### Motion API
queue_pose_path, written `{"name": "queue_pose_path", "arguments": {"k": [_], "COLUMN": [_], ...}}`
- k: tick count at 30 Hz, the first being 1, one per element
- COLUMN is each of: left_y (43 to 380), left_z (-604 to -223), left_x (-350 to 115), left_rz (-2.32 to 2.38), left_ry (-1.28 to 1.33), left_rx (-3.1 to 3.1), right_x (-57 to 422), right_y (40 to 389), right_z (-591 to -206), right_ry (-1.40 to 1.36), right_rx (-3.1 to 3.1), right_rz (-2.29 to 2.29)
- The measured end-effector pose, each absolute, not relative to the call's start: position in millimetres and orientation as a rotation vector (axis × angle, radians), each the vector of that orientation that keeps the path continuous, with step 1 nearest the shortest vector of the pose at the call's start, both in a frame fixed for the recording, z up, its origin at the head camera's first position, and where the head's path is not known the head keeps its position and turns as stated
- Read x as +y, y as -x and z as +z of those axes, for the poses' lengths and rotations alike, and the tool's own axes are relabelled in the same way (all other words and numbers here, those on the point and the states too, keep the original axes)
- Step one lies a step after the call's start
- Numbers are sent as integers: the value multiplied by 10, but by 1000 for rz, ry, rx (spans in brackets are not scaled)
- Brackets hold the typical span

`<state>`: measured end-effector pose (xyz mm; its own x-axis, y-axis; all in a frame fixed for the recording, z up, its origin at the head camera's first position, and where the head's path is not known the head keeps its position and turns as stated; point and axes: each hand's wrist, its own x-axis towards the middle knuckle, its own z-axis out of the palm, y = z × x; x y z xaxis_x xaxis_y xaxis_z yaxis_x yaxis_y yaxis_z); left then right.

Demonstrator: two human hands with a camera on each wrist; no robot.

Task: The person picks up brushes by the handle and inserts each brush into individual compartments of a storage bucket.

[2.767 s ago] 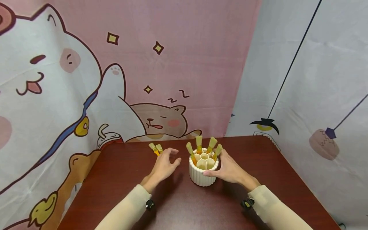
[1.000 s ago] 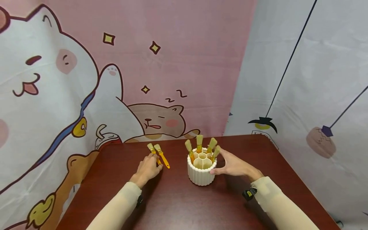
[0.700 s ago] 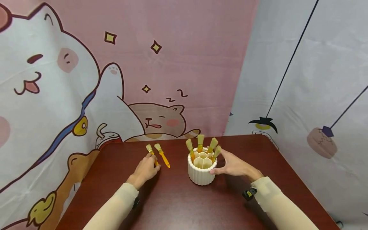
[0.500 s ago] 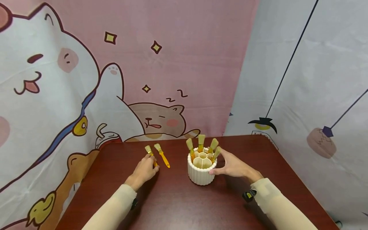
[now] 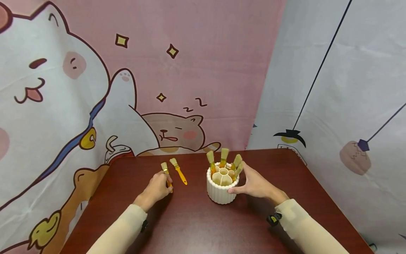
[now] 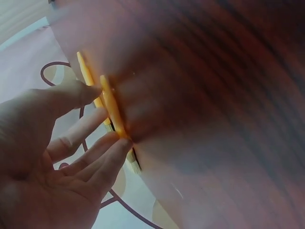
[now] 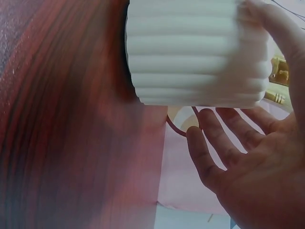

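Observation:
My left hand [image 5: 155, 188] pinches the orange handle of a paintbrush [image 6: 112, 107] between thumb and fingertips, low over the table. The pale bristles of this brush point away toward the back. Just right of it in the head view lies a second paintbrush [image 5: 179, 171], flat on the wood. A white ribbed holder [image 5: 221, 192] with petal-shaped compartments stands upright to the right. Several brushes [image 5: 224, 155] stand in its back compartments, bristles up. My right hand [image 5: 257, 183] grips the holder's right side, thumb at the front rim and fingers behind, as the right wrist view also shows.
The dark red-brown table [image 5: 203, 229] ends at a back edge close behind the brushes and holder. A printed cloth [image 5: 234, 70] with cartoon animals hangs behind it and along the right side.
My left hand has gone left from between brushes and holder and taken hold of the left brush, shifting it slightly toward me. The brushes in the holder have turned a little clockwise under my right hand.

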<state>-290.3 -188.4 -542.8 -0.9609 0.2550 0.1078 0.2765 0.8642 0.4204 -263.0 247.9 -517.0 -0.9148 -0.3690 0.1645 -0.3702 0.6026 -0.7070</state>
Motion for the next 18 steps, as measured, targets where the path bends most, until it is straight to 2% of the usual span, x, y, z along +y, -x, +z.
{"name": "queue_pose_path", "arguments": {"k": [13,18], "left_y": [2914,2986], "left_z": [-5294,-5318], "left_x": [-1848,-1808], "left_rz": [-690,-638], "left_ry": [364,201], "left_rx": [-3039,-2934], "right_x": [2431,2399], "right_y": [2612,2604], "right_z": [-5211,-5208], "right_ry": [-574,-555], "right_rx": [-2829,-2820], "right_rz": [1183,1165]}}
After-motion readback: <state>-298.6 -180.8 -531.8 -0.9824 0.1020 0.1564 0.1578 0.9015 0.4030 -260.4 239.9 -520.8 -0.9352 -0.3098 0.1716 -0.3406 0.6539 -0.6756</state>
